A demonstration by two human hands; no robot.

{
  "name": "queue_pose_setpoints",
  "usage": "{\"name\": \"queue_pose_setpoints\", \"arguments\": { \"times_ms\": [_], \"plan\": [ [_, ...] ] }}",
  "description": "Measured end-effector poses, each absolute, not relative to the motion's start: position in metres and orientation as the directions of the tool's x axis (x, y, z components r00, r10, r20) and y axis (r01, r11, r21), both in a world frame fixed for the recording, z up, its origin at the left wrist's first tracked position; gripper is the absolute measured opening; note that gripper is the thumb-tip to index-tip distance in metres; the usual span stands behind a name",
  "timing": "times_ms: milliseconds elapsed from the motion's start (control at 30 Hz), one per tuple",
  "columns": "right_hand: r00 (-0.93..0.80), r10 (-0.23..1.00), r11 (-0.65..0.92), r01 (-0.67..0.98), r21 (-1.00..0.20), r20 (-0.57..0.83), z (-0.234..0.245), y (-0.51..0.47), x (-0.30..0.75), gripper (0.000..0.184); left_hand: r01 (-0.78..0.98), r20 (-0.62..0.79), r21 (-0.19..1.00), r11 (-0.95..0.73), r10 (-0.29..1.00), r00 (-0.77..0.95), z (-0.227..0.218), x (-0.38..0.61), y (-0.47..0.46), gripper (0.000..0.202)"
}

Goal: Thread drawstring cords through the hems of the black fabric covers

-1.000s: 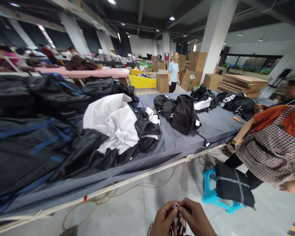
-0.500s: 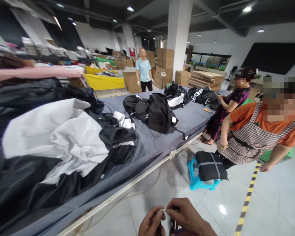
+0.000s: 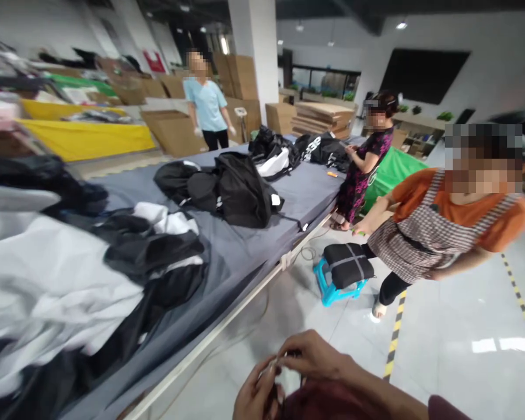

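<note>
Low in the head view, my left hand (image 3: pixel 254 389) and my right hand (image 3: pixel 312 354) meet, their fingertips pinched together. Something small sits between them, partly hidden and blurred, so its kind does not show. To the left of my hands runs a long table covered in grey cloth (image 3: pixel 234 262). On its near end lies a heap of white fabric (image 3: pixel 61 286) with black fabric (image 3: pixel 157 277) around it. A black bag-like bundle (image 3: pixel 240 189) rests farther along.
A blue stool (image 3: pixel 328 289) with a strapped black cushion (image 3: pixel 350 265) stands ahead to the right. Beside it is a person in a checked apron (image 3: pixel 413 245). Two other people are near the table's far end. Cardboard boxes (image 3: pixel 236 81) are stacked behind.
My view has turned right and moved forward, so the table shifts left. My hands stay together, still pinched. The person in the apron has stepped, and one foot now shows.
</note>
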State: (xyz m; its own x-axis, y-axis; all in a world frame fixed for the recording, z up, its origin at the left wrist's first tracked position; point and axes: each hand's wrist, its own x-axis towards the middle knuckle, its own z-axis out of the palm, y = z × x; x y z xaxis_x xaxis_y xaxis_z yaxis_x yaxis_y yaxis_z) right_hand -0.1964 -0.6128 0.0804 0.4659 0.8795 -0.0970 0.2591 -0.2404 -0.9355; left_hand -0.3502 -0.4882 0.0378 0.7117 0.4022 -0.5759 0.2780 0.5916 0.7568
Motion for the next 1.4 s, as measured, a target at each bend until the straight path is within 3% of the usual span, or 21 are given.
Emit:
{"name": "queue_pose_setpoints", "arguments": {
  "times_ms": [200, 567, 933, 1100, 1400],
  "plan": [
    [0.487, 0.861, -0.257, 0.173, -0.951, -0.144, 0.076, -0.628, -0.199, 0.042, 0.193, -0.537, 0.730, 0.656, 0.375, 0.756, 0.072, -0.346, -0.499, 0.077],
    [0.469, 0.873, -0.269, 0.230, -0.935, -0.136, 0.077, -0.629, -0.197, 0.035, 0.119, -0.501, 0.721, 0.683, 0.395, 0.770, 0.062, -0.354, -0.501, 0.076],
    [0.450, 0.879, -0.304, 0.268, -0.914, -0.161, 0.074, -0.637, -0.189, 0.032, 0.020, -0.471, 0.699, 0.715, 0.439, 0.765, 0.056, -0.366, -0.503, 0.058],
    [0.494, 0.857, -0.298, 0.246, -0.922, -0.146, 0.074, -0.639, -0.183, 0.034, 0.021, -0.456, 0.715, 0.699, 0.443, 0.772, 0.061, -0.374, -0.500, 0.053],
    [0.393, 0.906, -0.284, 0.293, -0.913, -0.156, 0.068, -0.618, -0.186, 0.039, 0.012, -0.431, 0.781, 0.624, 0.525, 0.734, 0.071, -0.388, -0.502, 0.053]
  ]
}}
